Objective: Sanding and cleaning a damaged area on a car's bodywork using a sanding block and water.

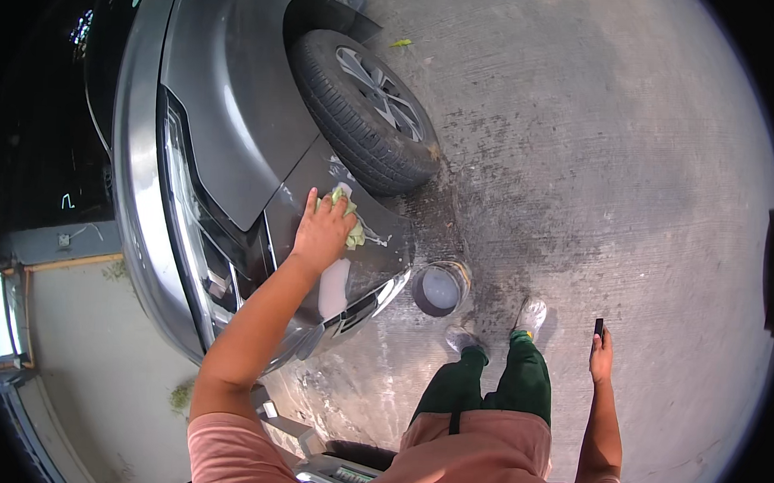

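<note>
My left hand (323,233) is closed over a crumpled pale green cloth (355,232) and presses it to the front bumper (377,265) of a dark grey car. White, foamy-looking streaks show on the bumper around the cloth, and a larger pale patch (334,288) lies just below my wrist. Away from the car, at my right side, my right hand (601,359) holds a slim dark object that looks like a phone (599,328). The palm side of my left hand is hidden.
A bucket (440,290) with whitish liquid stands on the concrete between the bumper and my feet. The front wheel (367,111) is just beyond the cloth, with dark wet marks on the floor beside it. Part of another vehicle (342,475) shows behind me at the lower edge.
</note>
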The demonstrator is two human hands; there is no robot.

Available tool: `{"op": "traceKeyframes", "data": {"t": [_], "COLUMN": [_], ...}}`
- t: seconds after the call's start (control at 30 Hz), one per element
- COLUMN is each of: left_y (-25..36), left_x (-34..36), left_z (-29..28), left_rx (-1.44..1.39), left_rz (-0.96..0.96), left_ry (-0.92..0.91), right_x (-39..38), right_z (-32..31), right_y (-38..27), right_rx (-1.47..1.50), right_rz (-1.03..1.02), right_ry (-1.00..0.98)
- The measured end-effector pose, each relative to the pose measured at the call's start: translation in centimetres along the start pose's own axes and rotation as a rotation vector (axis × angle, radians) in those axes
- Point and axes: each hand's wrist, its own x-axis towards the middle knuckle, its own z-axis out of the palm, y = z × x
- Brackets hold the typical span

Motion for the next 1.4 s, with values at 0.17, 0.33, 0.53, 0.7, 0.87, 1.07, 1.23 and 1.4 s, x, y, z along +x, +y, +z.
{"op": "traceKeyframes", "data": {"t": [0.17, 0.33, 0.53, 0.7, 0.87, 1.07, 1.23, 1.4], "left_y": [-6.4, -4.2, -4.9, -4.6, -4.9, -4.5, -4.0, -4.7], "left_x": [-3.7, -8.0, -2.4, -6.2, -4.6, -2.0, -9.9, -11.2], "left_z": [-7.1, -8.2, -6.3, -6.8, -6.5, -5.5, -7.8, -9.6], "left_rx": [-0.072, -0.046, -0.026, -0.029, 0.000, 0.008, 0.003, -0.044], "left_rz": [-0.213, -0.216, -0.247, -0.282, -0.228, -0.264, -0.270, -0.226], "left_ry": [0.117, 0.180, 0.224, 0.202, 0.231, 0.184, 0.185, 0.189], "right_x": [1.4, 1.1, 1.1, 0.9, 0.8, 1.4, 2.0, 1.6], "right_z": [2.7, 5.1, 5.4, 3.3, 2.2, 3.9, 5.9, 9.7], "right_y": [-3.4, -7.3, -6.9, -3.4, -2.0, -5.5, -10.2, -15.5], "right_rx": [-0.075, -0.055, -0.015, -0.080, 0.034, 0.016, 0.077, 0.239], "right_rz": [0.012, -0.065, -0.058, -0.034, 0.059, 0.037, -0.029, 0.037], "right_ry": [-0.071, -0.094, -0.089, -0.078, -0.079, -0.107, -0.158, -0.235]}}
